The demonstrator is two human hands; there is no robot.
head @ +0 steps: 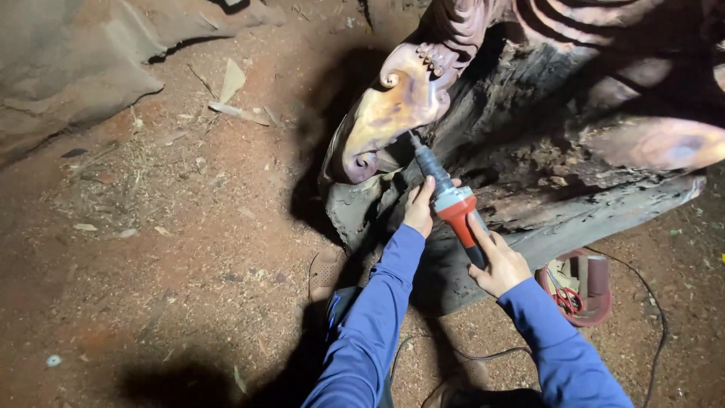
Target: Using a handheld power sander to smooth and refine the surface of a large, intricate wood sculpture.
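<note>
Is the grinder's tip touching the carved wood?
Touching. In the head view the grinder, held by left hand and right hand, has its tip against the carved wood, no gap visible.

a red bowl (596, 306) with red-handled scissors (566, 300) sits on reddish dirt ground (189, 249); wood chips (232, 79) lie scattered.

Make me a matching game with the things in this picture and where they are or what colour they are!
Things:
1. power tool
2. scissors
3. left hand
4. wood chip

Places or colours:
A. lying in a round red tray on the right
B. on the dirt floor, far from the carving
C. red and grey, tip against the carved wood
D. up near the front of the tool

Pairs: 1-C, 2-A, 3-D, 4-B

The right hand grips the tool's back end.
</note>
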